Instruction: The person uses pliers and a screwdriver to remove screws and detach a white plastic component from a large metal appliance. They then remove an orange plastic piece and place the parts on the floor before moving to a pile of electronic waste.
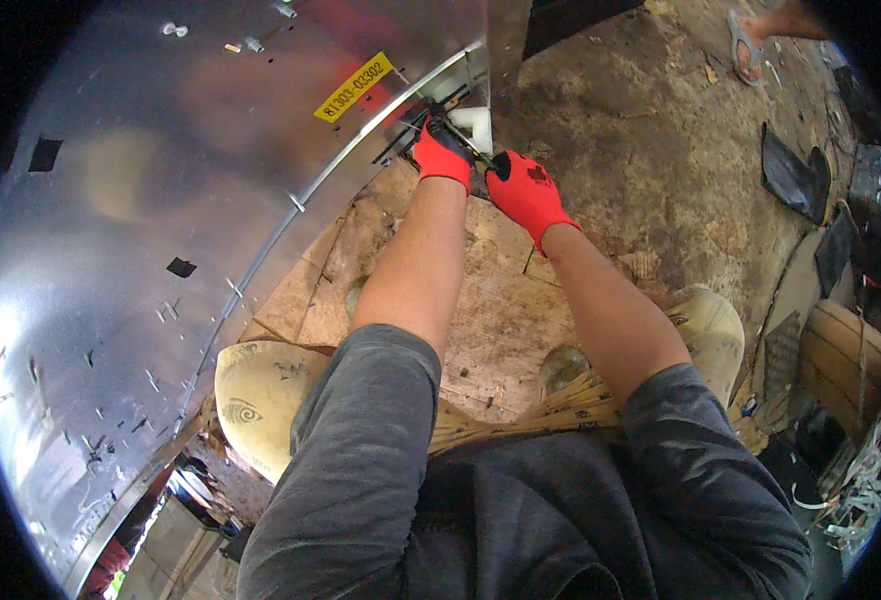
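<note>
My right hand (529, 192), in a red glove with dark fingertips, is closed around the dark handle of a slim tool that looks like a screwdriver (465, 141). Its thin shaft runs up and left toward my left hand (443, 152), gloved the same way. The left fingers are curled at the corner of a large shiny metal panel (191, 170); what they hold is hidden. Just beyond both hands sits a white angular piece (476, 125), possibly foam. A curved metal strip (361, 135) with small clips edges the panel and ends near my left hand.
Loose small hardware and black scraps (182, 267) lie on the panel, beside a yellow label (354, 87). Flattened cardboard (501, 300) covers the ground between my knees. Another person's sandalled foot (749, 50) is at the far right. Dark scrap pieces (793, 172) and bundles line the right side.
</note>
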The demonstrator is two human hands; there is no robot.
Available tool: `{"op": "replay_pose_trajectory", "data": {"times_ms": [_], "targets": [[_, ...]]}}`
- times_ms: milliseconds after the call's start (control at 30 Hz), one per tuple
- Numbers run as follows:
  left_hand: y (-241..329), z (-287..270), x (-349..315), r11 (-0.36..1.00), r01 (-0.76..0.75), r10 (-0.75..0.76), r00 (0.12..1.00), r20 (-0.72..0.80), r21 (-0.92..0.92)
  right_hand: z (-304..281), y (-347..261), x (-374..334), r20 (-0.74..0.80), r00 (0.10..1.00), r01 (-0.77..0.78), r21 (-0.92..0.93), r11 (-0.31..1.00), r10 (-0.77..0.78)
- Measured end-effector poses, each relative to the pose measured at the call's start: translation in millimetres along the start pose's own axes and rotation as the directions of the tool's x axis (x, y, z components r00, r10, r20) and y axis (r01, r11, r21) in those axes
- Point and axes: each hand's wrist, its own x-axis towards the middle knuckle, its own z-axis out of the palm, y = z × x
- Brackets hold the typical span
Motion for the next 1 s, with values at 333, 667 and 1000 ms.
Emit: {"op": "replay_pose_trajectory", "data": {"times_ms": [333, 667, 1000], "targets": [[-4.6, -12.8, 13.9, 0.903, 0.196, -0.204, 0.979, 0.019, -0.382, -3.9, 0.3, 6.4, 0.02, 0.999, -0.024, -0.074, 0.997, 0.025], [-9.2, -11.7, 10.1, 0.804, 0.322, -0.286, 0.946, 0.15, -0.5, 10.5, 22.3, 18.4, 0.053, 0.995, -0.093, 0.149, 0.984, 0.086], [-3.0, 11.6, 8.5, 0.761, 0.35, -0.316, 0.935, 0.159, -0.546, 28.3, 85.2, 25.9, 0.178, 0.916, -0.397, 0.52, 0.757, 0.359]]}}
